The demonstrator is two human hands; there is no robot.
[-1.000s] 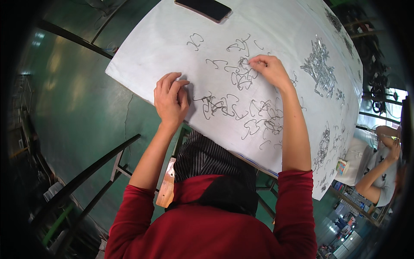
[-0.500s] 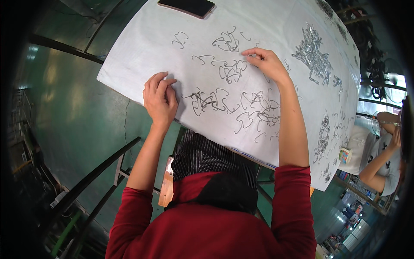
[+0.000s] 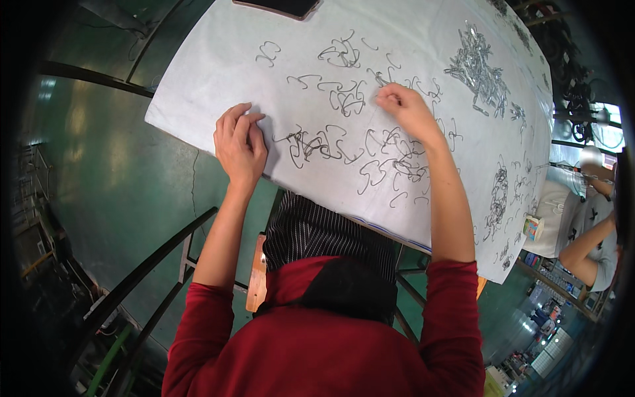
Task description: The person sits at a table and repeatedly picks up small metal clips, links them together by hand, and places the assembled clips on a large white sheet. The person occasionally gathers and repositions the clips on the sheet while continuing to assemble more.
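Thin, dark curved wire hooks lie in loose groups on the white-covered table [image 3: 198,86]. My right hand [image 3: 409,114] hovers at the table's middle, fingers drawn into a pinch; whatever they hold is too small to make out. Just beyond its fingertips lie a few scattered hooks [image 3: 381,78], and left of it is a tangled hook group [image 3: 348,99]. My left hand [image 3: 239,147] rests by the near left edge, fingers loosely bent and apart, with nothing visible in them. Right of it sits a darker hook pile [image 3: 319,147]. Another hook pile [image 3: 400,159] is below my right hand.
A heap of shiny silver metal pieces [image 3: 479,69] lies at the far right. At the top edge is a phone [image 3: 284,5]. More small dark pieces [image 3: 497,195] lie along the right side. Another person [image 3: 589,245] sits beyond the right edge.
My right hand has drawn back slightly toward me, and its outstretched fingers have closed into a pinch. The left hand keeps nearly the same place. The whole view has shifted a little.
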